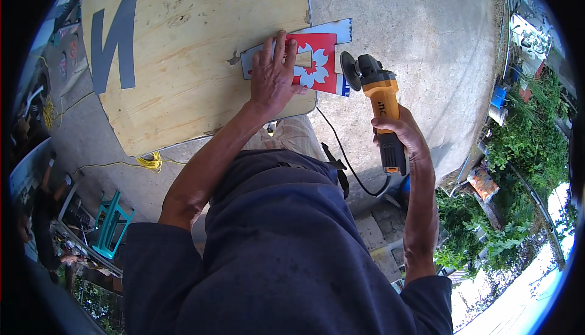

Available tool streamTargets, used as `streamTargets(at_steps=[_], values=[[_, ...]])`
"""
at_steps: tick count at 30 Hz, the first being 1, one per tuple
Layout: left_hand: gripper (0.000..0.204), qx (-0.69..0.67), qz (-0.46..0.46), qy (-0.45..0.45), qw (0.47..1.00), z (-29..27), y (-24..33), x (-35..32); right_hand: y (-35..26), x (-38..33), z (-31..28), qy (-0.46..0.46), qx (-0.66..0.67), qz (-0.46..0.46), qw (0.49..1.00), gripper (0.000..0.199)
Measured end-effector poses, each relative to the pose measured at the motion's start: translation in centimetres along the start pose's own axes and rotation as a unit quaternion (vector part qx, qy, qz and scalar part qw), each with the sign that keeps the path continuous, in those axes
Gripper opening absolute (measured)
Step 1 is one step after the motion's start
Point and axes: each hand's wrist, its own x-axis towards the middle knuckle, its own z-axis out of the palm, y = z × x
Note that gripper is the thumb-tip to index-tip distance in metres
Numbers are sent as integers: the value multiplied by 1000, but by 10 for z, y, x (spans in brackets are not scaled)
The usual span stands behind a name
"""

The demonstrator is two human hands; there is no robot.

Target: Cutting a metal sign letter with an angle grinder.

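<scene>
Printed sheet [323,67] | overhangs tabletop [189,60] edge right of my spread left hand [273,78] | right hand [407,131] grips angle grinder [381,97] in open air above floor [426,36]

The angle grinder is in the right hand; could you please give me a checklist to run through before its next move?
1. Right hand wrapped around the angle grinder: ok.
2. Left hand on the red-and-white sheet, away from the disc: ok.
3. Cord clear of the disc: ok.
4. Hands gloved: not ok, both bare.
5. Disc stopped: cannot tell.
</scene>
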Motion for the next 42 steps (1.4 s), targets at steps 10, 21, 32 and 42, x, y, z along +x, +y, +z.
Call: streamTargets(at_steps=[10, 21, 32, 42], values=[[118, -43, 44, 58, 996, 17, 1, -1, -15, 11, -12, 25, -95, -12, 995, 46], [110, -67, 76, 80, 992, 38, -17, -5, -18, 12, -17, 40, -89, 6, 995, 50], [105, -45, 80, 77, 993, 40, -13, -4, -26, 16, -14, 32, -112, 0, 993, 43], [106, -54, 78, 74, 993, 40, -15, -3, -25, 13, -22, 19, -158, 9, 987, 45]])
